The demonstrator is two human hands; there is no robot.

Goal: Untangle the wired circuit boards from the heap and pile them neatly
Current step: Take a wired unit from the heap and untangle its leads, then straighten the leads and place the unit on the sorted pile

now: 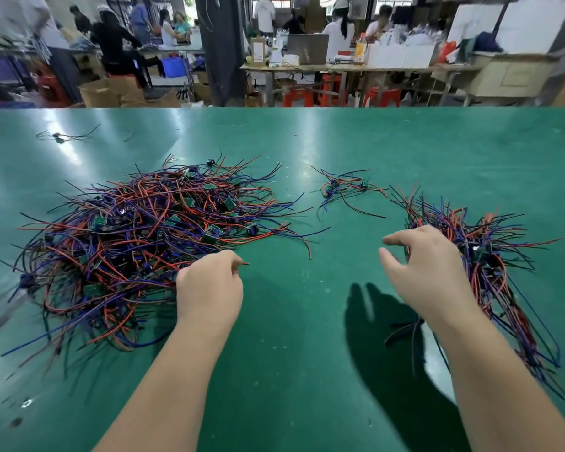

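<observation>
A big tangled heap (137, 236) of small green circuit boards with red, blue and black wires lies on the left of the green table (291, 321). My left hand (209, 288) is at the heap's near right edge, fingers curled, pinching a red wire whose tip sticks out to the right. On the right lies a long sorted pile (490, 272) of wired boards. My right hand (428, 265) hovers at that pile's left edge with fingers relaxed and spread, holding nothing. A small cluster (346, 190) of a few wired boards sits between the two, farther back.
A single wired board (59, 137) and a loose wire bit (129, 135) lie at the far left of the table. Beyond the table's far edge are work benches, cardboard boxes, red stools and several people.
</observation>
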